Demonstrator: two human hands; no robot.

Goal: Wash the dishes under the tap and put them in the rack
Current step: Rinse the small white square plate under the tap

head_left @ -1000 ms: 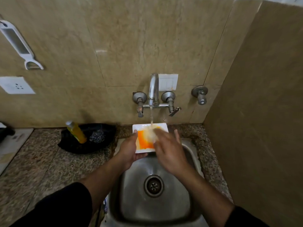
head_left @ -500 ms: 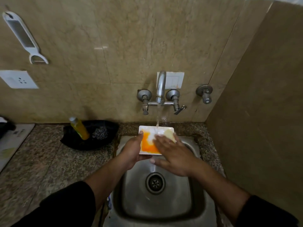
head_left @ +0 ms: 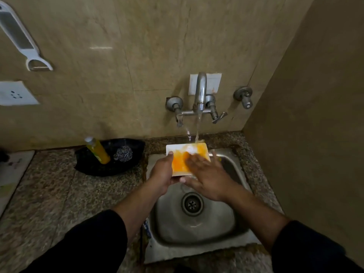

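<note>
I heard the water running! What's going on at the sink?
A person is washing a small white plate that is smeared with orange. The left hand holds the plate by its edge over the sink, under the water running from the tap. The right hand lies flat on the plate with straight fingers and seems to be rubbing the smear. Much of the orange is not off yet. No rack is in view.

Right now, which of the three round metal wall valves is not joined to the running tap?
The rightmost round metal valve, alone near the corner. The left valve and middle valve flank the curved steel tap on its crossbar.
</note>
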